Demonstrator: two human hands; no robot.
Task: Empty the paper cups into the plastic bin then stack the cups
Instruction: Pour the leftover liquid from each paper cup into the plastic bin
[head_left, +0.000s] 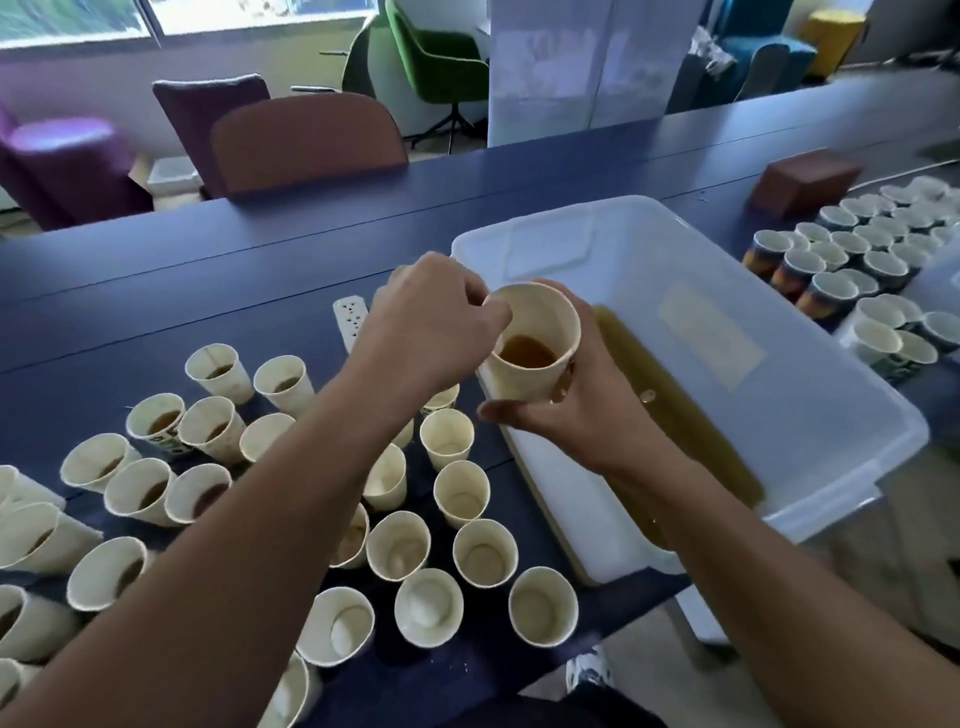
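1. My right hand (582, 415) has its grip wrapped round the lower wall of a paper cup (535, 345), thumb across the near side. The cup sits upright, just above the near-left rim of the plastic bin (779, 374).

2. My left hand (431, 322) pinches the cup's rim at its left edge, grip narrow on the paper lip. Judgement: the second hand steadies a soft-walled cup so it does not buckle.

3. The cup holds a shallow pool of brown liquid (527, 351); it is not yet tipped.

4. The bin lies on the blue counter (208, 270), right of the cup field. A streak of the same brown liquid (675, 415) has gathered along its floor, so pouring here looks routine.

5. Cups left of my arms: the far group (171, 421) shows brown liquid inside; the near group (441, 566) by the bin looks empty, still standing singly. Judgement: emptied cups are parked close for stacking later.

6. Right of the bin, more cups (852, 260) stand packed rim to rim; I cannot tell their contents.

7. Next step, judged: tilt the held cup toward the bin's interior, keeping its lip inside the rim to avoid spilling on the counter.
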